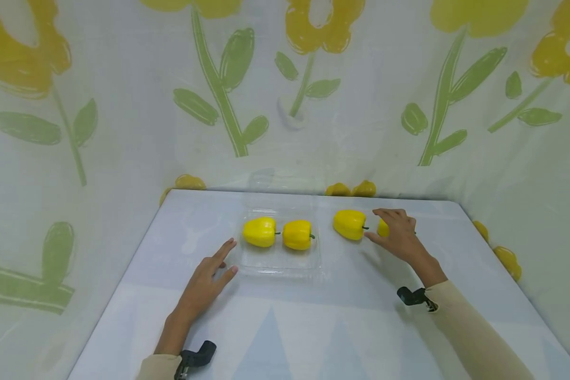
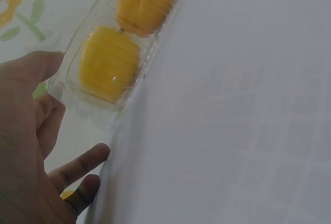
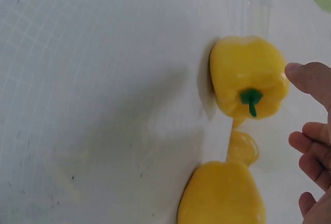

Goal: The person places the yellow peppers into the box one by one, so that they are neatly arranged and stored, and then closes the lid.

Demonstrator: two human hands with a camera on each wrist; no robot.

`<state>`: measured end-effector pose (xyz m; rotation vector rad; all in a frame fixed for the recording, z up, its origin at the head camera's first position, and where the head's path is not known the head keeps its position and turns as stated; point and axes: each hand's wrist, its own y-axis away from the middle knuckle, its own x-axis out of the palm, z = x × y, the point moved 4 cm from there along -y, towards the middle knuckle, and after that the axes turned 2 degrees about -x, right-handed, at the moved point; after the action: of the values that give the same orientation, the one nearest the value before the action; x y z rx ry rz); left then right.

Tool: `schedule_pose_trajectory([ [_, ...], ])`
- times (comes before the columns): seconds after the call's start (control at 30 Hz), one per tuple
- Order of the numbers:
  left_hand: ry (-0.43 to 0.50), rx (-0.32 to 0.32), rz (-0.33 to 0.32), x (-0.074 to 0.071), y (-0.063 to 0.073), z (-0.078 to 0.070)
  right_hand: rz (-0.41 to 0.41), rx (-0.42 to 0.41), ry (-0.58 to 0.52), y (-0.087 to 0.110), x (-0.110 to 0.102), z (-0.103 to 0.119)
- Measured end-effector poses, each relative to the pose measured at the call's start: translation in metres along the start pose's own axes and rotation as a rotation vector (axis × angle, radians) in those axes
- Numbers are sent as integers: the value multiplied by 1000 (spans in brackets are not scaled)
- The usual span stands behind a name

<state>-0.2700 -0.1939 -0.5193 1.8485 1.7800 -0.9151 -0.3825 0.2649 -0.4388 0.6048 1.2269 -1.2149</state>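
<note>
Two yellow bell peppers (image 1: 259, 231) lie side by side in a clear plastic container (image 1: 279, 272), stems toward the right. My left hand (image 1: 201, 289), fingers spread, is at the container's left edge; in the left wrist view thumb and fingers are by its corner, and whether they touch it I cannot tell. Right of the container a third yellow bell pepper (image 1: 349, 224) lies on the table. Over a fourth pepper (image 1: 382, 228), mostly hidden, hovers my right hand (image 1: 399, 237) with fingers loosely bent. The right wrist view shows the thumb close to a pepper (image 3: 248, 76) with a green stem.
Under everything is a white table (image 1: 285, 327) with pale blue triangles. Behind it hangs a white curtain (image 1: 361, 142) printed with yellow flowers and green leaves. Each wrist wears a black camera mount (image 1: 197, 354). The container's transparent lid (image 1: 281, 184) stands raised at the back.
</note>
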Motion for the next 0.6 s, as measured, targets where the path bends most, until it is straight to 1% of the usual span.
schedule_pose_trajectory([
  [0.17, -2, -6, 0, 0, -1, -1, 14, 11, -4, 1, -2, -8],
  [0.27, -3, -2, 0, 0, -1, -1, 25, 18, 12, 1, -2, -12],
  [0.43, -2, 1, 1, 0, 0, -1, 47, 52, 42, 0, -2, -24],
  [0.6, -5, 6, -3, 0, -1, -1, 63, 94, 38, 3, -2, -36],
])
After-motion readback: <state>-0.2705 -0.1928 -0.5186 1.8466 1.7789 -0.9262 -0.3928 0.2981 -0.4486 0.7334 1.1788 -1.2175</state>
